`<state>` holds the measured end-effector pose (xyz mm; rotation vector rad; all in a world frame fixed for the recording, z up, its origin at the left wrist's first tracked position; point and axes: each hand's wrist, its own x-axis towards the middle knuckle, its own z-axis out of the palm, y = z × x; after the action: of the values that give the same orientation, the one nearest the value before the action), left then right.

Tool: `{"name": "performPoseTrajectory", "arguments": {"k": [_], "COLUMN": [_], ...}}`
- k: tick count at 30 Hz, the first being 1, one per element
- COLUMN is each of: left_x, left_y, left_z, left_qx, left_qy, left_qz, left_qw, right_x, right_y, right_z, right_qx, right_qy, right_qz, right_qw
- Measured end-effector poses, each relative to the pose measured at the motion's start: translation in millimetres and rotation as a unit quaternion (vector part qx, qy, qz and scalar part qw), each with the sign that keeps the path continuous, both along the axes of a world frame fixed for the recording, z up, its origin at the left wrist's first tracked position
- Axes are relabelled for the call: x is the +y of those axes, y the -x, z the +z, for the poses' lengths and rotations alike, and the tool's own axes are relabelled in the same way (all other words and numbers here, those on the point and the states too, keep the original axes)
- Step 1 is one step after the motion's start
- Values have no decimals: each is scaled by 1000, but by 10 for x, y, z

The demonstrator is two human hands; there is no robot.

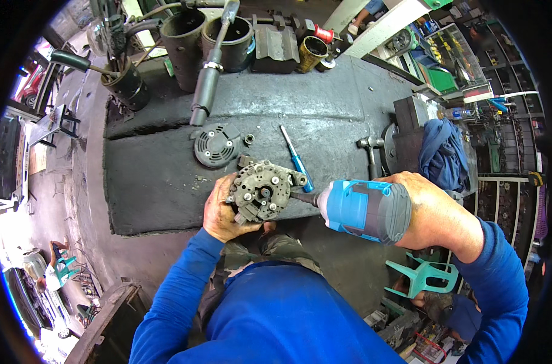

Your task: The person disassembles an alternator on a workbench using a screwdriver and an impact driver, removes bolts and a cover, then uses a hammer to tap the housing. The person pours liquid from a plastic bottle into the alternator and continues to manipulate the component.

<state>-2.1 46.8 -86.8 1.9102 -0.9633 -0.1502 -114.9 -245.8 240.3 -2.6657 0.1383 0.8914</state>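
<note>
Near the front edge of the dark workbench (160,182), my left hand (220,211) grips an alternator (262,189) from its left side, its back with bolts and a centre hole facing up. My right hand (424,203) is closed round a blue and black cordless impact driver (351,209). The driver's bit points left and reaches the alternator's right side; whether it sits on a bolt I cannot tell. Just beyond lie a round slotted alternator cover (215,145) and a small metal ring (249,140). A blue-handled screwdriver (299,161) rests to their right.
A hammer (371,148) and a blue cloth (444,151) are at the bench's right. Metal pots (184,54) stand along the back, with a grey cylindrical tool (207,88) in front. A green plastic stool (422,278) is on the floor, and another person (461,315) crouches beside it.
</note>
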Motion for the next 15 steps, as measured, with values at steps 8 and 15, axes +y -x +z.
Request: {"name": "performPoseTrajectory", "arguments": {"k": [8,15], "left_x": [92,114], "left_y": [-348,-298], "left_z": [-20,-9], "left_qx": [-49,-37], "left_qy": [-44,-48], "left_qz": [-125,-94], "left_qw": [990,994], "right_x": [47,-279], "right_y": [200,563], "right_z": [-25,161], "right_qx": [-79,-108], "right_qy": [-6,-125], "right_qz": [70,-96], "right_qw": [994,982]}}
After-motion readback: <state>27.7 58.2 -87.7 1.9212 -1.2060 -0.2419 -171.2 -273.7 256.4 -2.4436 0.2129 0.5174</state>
